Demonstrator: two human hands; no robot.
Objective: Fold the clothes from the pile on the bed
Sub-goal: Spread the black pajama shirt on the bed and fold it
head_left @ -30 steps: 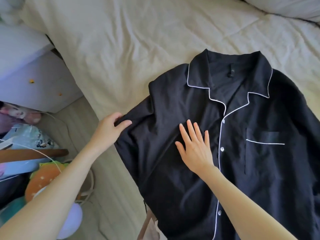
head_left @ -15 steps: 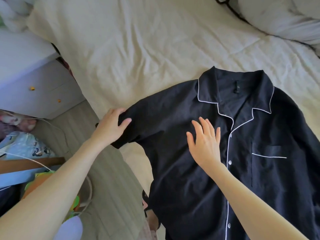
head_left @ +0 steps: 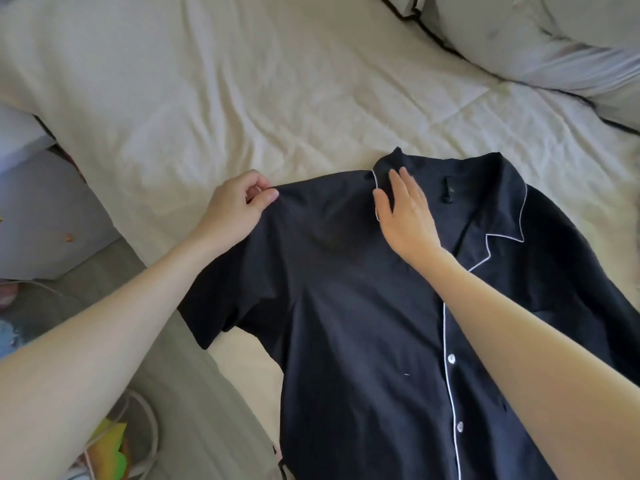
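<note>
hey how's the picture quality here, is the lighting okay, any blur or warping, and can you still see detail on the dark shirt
Head view: soft, even daylight with no glare; the cream bedsheet shows its wrinkles clearly. The black pajama shirt reads very dark, so folds are faint, but its white piping and buttons stand out. Left hand and right hand look sharp, without motion blur. Wide-angle stretch enlarges the forearms near the bottom edge.

Loads of bare bed [head_left: 214,98] across the upper left; pillows [head_left: 540,39] crowd the upper right corner.

Two bare forearms, left hand [head_left: 235,206] and right hand [head_left: 407,216] without sleeves, rings or watch.
</note>
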